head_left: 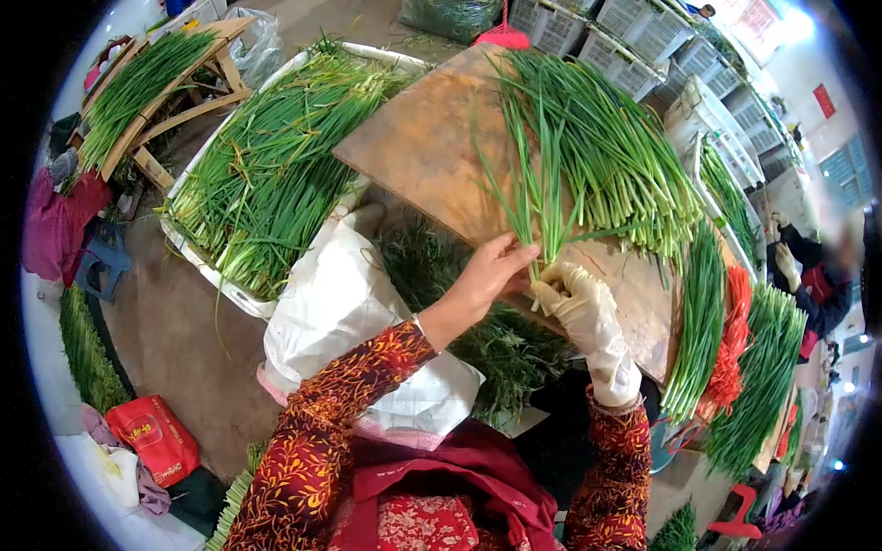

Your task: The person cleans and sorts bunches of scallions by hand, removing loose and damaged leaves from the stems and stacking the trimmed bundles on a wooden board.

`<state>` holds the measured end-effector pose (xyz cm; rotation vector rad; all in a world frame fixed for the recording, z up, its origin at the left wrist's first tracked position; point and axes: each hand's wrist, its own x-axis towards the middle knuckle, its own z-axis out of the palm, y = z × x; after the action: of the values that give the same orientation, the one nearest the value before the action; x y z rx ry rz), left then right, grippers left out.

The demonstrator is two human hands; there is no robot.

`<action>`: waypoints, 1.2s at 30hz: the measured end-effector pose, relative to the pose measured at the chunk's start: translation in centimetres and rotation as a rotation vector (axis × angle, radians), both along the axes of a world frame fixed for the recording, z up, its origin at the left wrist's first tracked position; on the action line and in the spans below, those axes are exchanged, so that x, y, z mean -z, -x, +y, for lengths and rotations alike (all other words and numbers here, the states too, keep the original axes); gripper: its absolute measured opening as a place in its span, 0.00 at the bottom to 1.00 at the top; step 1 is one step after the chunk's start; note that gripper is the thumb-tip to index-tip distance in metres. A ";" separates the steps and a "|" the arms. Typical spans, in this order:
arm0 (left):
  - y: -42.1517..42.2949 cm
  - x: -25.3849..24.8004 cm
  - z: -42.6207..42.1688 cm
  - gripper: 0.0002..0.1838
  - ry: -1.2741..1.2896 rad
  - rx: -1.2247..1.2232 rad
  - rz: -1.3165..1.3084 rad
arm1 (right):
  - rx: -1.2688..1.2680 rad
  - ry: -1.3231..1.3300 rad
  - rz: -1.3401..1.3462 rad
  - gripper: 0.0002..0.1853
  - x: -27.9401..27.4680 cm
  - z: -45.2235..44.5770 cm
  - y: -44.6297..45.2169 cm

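Green stalks (551, 207) are pinched at their bases by curled left hand (491, 274) and gloved right hand (577, 298).

The person wears long, patterned sleeves: the left sleeve (317, 418) and right sleeve (608, 482) are both dark, almost black, crowded with curling, leaf-like or flame-like motifs in red, orange and yellow. At the left cuff runs a narrow, pale band (417, 322). The left hand (491, 274) is bare. The right hand (581, 308) wears a thin, cream-coloured glove (606, 354), wrinkled over the fingers and gathered loosely past the wrist, where its edge meets the sleeve. Across the body is a deep maroon, plain garment (482, 464), apron-like and creased. Within it shows brighter red fabric (427, 525) printed with pale flowers.
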<state>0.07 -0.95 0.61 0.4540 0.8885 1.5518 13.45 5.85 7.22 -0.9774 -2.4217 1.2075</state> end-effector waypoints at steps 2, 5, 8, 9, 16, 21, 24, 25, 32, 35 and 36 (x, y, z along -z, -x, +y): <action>-0.2 1.4 0.4 0.17 -0.028 -0.023 0.000 | 0.018 0.100 0.038 0.06 0.2 0.0 -0.6; 0.3 1.1 -0.7 0.17 -0.032 -0.035 -0.068 | 0.117 0.374 0.243 0.08 1.9 1.7 -1.9; 0.8 0.6 -1.2 0.16 0.006 -0.079 -0.096 | 0.152 0.452 0.330 0.08 2.1 3.3 -2.1; 0.9 0.9 -1.4 0.15 0.000 -0.062 -0.107 | 0.206 0.477 0.365 0.08 2.1 3.7 -2.0; -2.3 0.0 -0.8 0.12 -0.016 0.075 -0.177 | 0.101 0.714 0.301 0.07 1.1 2.7 -0.6; -1.8 0.7 -0.8 0.13 -0.030 0.043 -0.045 | 0.224 0.583 0.429 0.09 -0.7 2.7 -1.8; -1.4 0.3 -1.1 0.13 0.029 -0.015 -0.113 | 0.152 0.699 0.830 0.07 -2.2 0.9 -4.7; -1.2 0.5 -1.1 0.13 -0.007 0.002 -0.149 | 0.184 0.711 0.920 0.07 -2.4 -0.2 -6.4; -0.9 0.6 -2.0 0.09 -0.041 0.028 -0.218 | -0.610 -0.261 -0.835 0.14 3.9 -4.9 -10.2; -1.8 0.5 -2.5 0.09 0.009 0.037 -0.226 | -0.122 0.041 -0.215 0.18 1.6 -1.8 -7.6; -2.0 0.3 -2.5 0.10 0.028 0.031 -0.228 | 0.031 0.356 -0.056 0.18 0.4 -1.1 -6.1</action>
<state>2.08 -3.40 0.35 0.2637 0.7226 1.5259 19.53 4.70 6.80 -1.1520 -2.2666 1.6577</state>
